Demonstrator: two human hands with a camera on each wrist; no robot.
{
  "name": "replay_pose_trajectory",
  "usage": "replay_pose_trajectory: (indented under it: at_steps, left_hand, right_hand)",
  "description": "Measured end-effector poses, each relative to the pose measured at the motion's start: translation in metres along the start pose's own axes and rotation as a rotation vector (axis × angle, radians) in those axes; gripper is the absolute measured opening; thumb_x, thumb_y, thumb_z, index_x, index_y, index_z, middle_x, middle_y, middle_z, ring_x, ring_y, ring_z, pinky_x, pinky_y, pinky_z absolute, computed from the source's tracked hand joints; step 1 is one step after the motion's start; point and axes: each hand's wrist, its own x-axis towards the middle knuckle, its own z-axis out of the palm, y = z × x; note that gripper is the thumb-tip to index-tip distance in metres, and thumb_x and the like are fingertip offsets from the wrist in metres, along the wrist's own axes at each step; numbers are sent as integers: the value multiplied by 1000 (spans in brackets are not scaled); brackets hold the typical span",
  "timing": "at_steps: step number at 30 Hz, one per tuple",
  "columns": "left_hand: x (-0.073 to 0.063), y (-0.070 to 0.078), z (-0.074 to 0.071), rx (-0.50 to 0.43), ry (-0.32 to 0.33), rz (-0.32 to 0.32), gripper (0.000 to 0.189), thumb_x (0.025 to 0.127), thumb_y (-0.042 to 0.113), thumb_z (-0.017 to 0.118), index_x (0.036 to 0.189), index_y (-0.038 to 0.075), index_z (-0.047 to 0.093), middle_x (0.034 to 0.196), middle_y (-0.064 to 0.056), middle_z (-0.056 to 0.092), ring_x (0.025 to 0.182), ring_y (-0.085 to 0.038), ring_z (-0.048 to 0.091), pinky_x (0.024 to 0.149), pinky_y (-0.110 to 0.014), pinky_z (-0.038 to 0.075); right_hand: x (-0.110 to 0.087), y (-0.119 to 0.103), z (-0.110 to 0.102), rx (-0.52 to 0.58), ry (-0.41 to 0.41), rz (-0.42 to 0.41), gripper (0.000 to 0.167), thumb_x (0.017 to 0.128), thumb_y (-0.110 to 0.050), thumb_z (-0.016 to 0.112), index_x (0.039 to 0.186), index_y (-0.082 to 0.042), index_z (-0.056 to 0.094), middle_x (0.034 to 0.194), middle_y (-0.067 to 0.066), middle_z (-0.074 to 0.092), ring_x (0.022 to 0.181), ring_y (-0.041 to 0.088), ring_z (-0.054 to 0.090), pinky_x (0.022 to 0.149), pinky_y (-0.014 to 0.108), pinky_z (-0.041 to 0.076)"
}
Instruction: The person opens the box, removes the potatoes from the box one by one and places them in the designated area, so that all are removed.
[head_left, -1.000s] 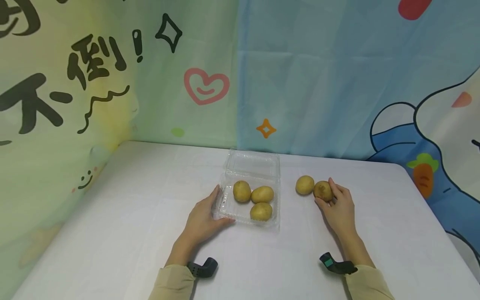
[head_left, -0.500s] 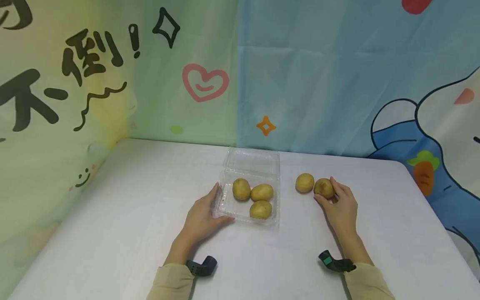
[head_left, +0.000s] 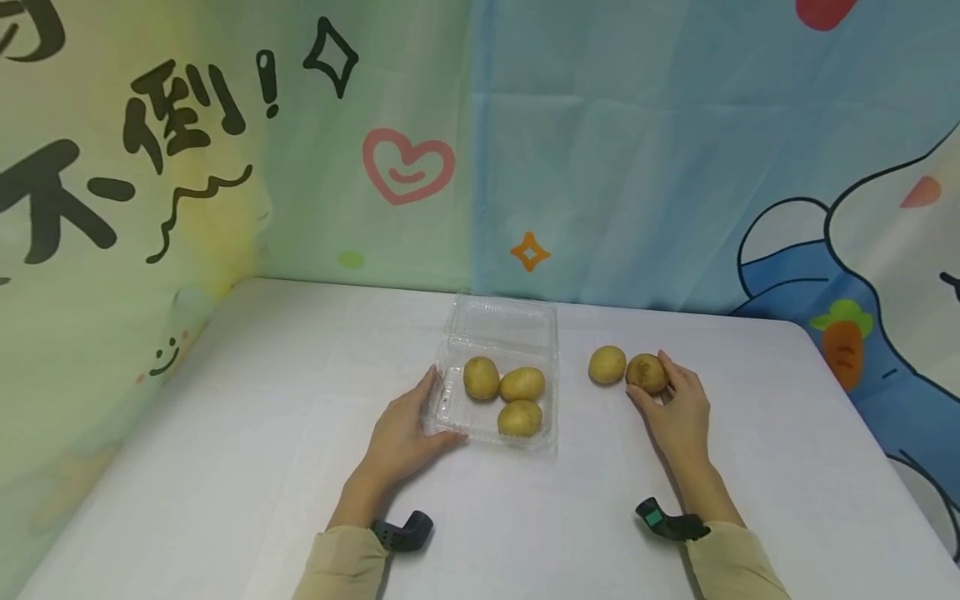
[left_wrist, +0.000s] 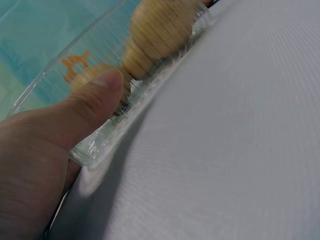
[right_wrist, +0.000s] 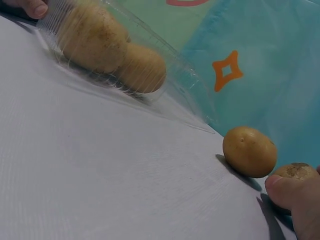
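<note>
A clear plastic clamshell container [head_left: 459,415] lies on the table with its lid [head_left: 502,321] folded back. Inside are three potatoes, one at the left [head_left: 481,378], one at the right [head_left: 522,384] and one at the front [head_left: 520,418]. My left hand [head_left: 401,433] holds the container's front left corner, its thumb [left_wrist: 95,100] along the front wall. To the right, my right hand [head_left: 681,415] pinches a brownish potato [head_left: 647,373] between thumb and fingers. Another potato [head_left: 607,365] sits just left of it. Some left fingers are hidden in the left wrist view.
A white cloth covers the table [head_left: 262,467]. Behind it hangs a printed fabric backdrop [head_left: 637,150], which also runs along the left side. Each wrist wears a black camera mount, one on the left [head_left: 405,532] and one on the right [head_left: 671,522].
The head view has shifted slightly. Both hands keep their holds, and the potatoes and container show no clear movement.
</note>
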Motion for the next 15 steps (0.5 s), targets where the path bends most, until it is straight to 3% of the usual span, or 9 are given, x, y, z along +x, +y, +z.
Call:
replay_pose_trajectory:
  at_steps: [15]
  left_hand:
    - [0, -1, -1, -1, -3, -5, 104, 69, 51, 79, 151, 13, 28, 149, -7, 41, 132, -33, 45, 110, -48, 36]
  right_hand:
    - [-1, 1, 1, 61, -28, -7, 70, 85, -20, 72, 146, -13, 39, 138, 19, 44, 131, 34, 42, 106, 46, 42]
